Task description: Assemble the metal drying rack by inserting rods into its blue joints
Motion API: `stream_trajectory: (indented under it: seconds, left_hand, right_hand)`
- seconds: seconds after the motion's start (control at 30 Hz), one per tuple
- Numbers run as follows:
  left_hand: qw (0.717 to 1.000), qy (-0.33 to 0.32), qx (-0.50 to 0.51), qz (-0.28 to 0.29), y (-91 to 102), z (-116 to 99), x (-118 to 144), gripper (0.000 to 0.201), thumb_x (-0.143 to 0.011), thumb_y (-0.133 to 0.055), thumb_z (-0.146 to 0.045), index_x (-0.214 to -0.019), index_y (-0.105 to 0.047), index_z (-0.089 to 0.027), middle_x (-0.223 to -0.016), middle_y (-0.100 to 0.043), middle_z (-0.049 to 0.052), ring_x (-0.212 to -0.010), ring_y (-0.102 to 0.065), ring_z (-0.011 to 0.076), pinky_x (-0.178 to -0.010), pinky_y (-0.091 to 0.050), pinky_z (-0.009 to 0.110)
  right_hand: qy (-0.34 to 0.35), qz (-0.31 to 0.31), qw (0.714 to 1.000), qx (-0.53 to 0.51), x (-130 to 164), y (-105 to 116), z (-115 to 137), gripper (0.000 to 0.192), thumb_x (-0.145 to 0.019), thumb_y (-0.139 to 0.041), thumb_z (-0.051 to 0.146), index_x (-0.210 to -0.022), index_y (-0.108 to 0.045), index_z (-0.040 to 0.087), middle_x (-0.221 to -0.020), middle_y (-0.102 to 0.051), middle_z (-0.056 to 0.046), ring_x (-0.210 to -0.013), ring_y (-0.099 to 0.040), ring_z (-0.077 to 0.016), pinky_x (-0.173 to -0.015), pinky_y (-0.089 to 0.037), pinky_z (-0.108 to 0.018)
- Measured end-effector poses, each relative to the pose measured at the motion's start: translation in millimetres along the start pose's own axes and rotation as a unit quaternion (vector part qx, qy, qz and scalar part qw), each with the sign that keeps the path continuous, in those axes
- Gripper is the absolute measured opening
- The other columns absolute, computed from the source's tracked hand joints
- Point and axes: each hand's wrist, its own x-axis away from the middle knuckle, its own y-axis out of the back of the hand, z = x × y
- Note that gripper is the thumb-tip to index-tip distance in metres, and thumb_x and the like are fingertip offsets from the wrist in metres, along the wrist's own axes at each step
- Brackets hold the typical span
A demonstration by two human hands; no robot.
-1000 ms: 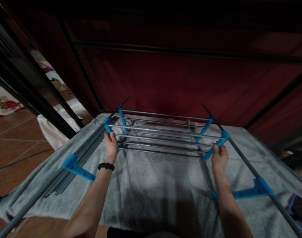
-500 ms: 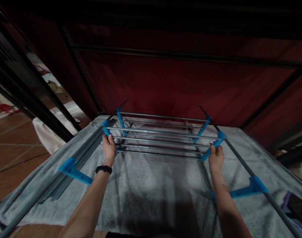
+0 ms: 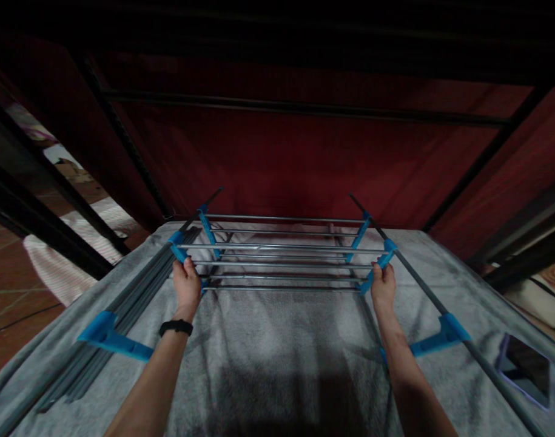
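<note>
A drying rack section (image 3: 281,247) of grey metal rods held in blue plastic brackets stands over a grey blanket (image 3: 281,346). My left hand (image 3: 186,285), with a black band on its wrist, grips the left blue bracket at the near rods. My right hand (image 3: 383,285) grips the right blue bracket (image 3: 381,264). Long grey side poles run back toward me past both arms, each with another blue bracket (image 3: 113,337) partway along. A bundle of loose grey rods (image 3: 136,300) lies along the left pole.
A dark red fabric wall with black frame bars (image 3: 295,109) rises behind the rack. A dark phone or tablet (image 3: 525,369) lies on the blanket at the right. Tiled floor and a white striped cloth (image 3: 63,267) show at the left.
The view has swung to the right, so the rack and both hands sit further left in the picture, and the dark tablet has come into sight. Both hands keep their grip on the brackets.
</note>
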Motion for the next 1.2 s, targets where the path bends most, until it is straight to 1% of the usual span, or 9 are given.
stream_trajectory:
  seconds: [0.2,0.37,0.57,0.73,1.0,1.2]
  left_hand:
    - [1.0,0.03,0.0,-0.007,-0.6,-4,-5,0.016,-0.088,-0.044,-0.039,-0.082,-0.042,-0.025,-0.073,-0.051,0.002,-0.072,-0.053,0.0229,-0.077,-0.048,0.04]
    - [0.999,0.037,0.022,-0.022,-2.0,-4,-7,0.01,-0.086,-0.047,-0.034,-0.084,-0.045,-0.024,-0.078,-0.053,0.002,-0.078,-0.056,0.0225,-0.081,-0.05,0.039]
    - [0.998,0.038,0.037,-0.025,-0.4,-8,-4,0.014,-0.086,-0.046,-0.037,-0.086,-0.047,-0.022,-0.083,-0.055,0.004,-0.08,-0.056,0.022,-0.083,-0.05,0.038]
    - [0.998,0.03,0.045,-0.035,-0.7,-16,-4,0.016,-0.086,-0.047,-0.038,-0.087,-0.049,-0.022,-0.083,-0.057,0.004,-0.08,-0.057,0.022,-0.084,-0.049,0.039]
    - [0.997,0.023,0.064,-0.045,-15.2,-23,-19,0.016,-0.088,-0.049,-0.037,-0.086,-0.049,-0.021,-0.08,-0.054,0.002,-0.08,-0.056,0.0208,-0.089,-0.05,0.042]
    - [0.997,0.025,0.065,-0.032,-28.1,-26,-26,0.014,-0.088,-0.049,-0.035,-0.087,-0.049,-0.021,-0.082,-0.055,0.003,-0.083,-0.058,0.0218,-0.092,-0.049,0.043]
  right_hand:
    - [-0.002,0.003,1.0,-0.011,-3,0,1,0.042,-0.085,-0.051,0.056,-0.104,-0.061,0.02,-0.103,-0.066,-0.01,-0.097,-0.058,-0.025,-0.091,-0.043,-0.04]
    - [-0.004,0.005,1.0,-0.02,-4,1,2,0.041,-0.083,-0.053,0.053,-0.103,-0.063,0.018,-0.105,-0.067,-0.011,-0.097,-0.058,-0.025,-0.093,-0.043,-0.041]
    - [0.0,0.004,1.0,-0.029,-5,2,0,0.042,-0.082,-0.054,0.049,-0.106,-0.066,0.017,-0.11,-0.068,-0.013,-0.101,-0.06,-0.0262,-0.096,-0.042,-0.043]
    - [0.004,0.004,0.998,-0.056,-14,1,-1,0.042,-0.082,-0.055,0.048,-0.106,-0.066,0.016,-0.109,-0.069,-0.013,-0.102,-0.061,-0.0262,-0.097,-0.043,-0.044]
    - [0.009,-0.003,0.998,-0.06,-40,-10,6,0.044,-0.081,-0.055,0.048,-0.11,-0.066,0.016,-0.111,-0.069,-0.013,-0.103,-0.061,-0.0253,-0.099,-0.042,-0.043]
    - [0.01,-0.009,0.998,-0.056,-53,-21,-1,0.047,-0.08,-0.056,0.049,-0.112,-0.066,0.015,-0.111,-0.069,-0.012,-0.105,-0.06,-0.0263,-0.1,-0.041,-0.044]
